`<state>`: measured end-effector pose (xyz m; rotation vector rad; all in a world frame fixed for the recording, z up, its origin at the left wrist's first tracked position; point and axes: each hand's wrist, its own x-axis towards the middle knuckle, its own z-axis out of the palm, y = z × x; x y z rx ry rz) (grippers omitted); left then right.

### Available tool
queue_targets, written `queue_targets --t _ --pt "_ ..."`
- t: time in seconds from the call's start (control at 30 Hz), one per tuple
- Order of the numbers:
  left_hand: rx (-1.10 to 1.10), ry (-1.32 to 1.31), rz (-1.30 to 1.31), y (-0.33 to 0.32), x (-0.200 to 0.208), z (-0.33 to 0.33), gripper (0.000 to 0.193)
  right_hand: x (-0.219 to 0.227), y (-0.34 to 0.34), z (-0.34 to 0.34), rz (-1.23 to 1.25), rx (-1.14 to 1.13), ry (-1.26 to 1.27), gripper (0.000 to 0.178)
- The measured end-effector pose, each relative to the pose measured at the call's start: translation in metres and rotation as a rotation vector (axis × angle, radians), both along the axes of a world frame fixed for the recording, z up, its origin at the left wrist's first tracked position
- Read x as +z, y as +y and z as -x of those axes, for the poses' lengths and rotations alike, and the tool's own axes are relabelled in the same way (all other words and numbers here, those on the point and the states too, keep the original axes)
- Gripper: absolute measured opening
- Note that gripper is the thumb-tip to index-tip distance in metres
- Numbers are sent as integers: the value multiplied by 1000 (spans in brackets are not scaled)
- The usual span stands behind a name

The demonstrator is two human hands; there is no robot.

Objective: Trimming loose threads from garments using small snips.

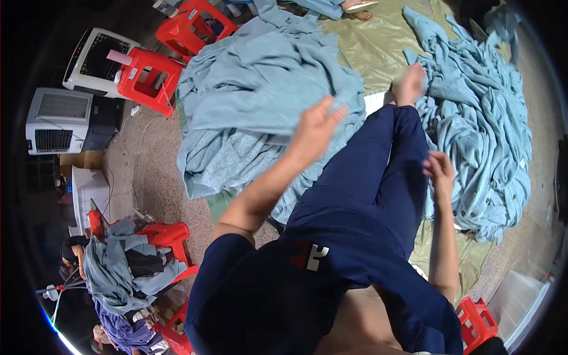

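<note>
My left hand (318,131) is over the near right side of a large heap of light blue knitted garments (260,89). Its fingers are slightly blurred, spread from the thumb, and nothing shows in them. Whether it touches the cloth I cannot tell. Beside my trousered leg (402,160), my right hand (439,170) is raised with loosely bent fingers apart and nothing visible in them. A second spread-out pile of light blue buttoned garments (479,136) lies just to its right. My legs stretch out between the two piles, in dark blue trousers.
Green sheeting (373,50) covers the floor under the piles. Red plastic stools (151,80) and pale air coolers (59,121) stand to the left. More garments (121,266) lie on a stool at lower left, near other people. Another person's foot (361,8) shows at the top.
</note>
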<state>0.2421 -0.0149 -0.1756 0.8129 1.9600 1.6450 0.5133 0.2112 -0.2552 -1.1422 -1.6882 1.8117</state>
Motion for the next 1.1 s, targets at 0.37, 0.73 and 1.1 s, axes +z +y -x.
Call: queue_targets --t 0.37,0.73,1.1 --pt "-629 -843 -520 4 125 -87 37 37 -58 75 154 -191 591 35" --pt "-422 -630 -664 -25 197 -4 39 239 -2 74 -799 -470 961 52" --pt "33 -149 510 -96 -15 110 41 -34 36 11 -966 1 -524 42"
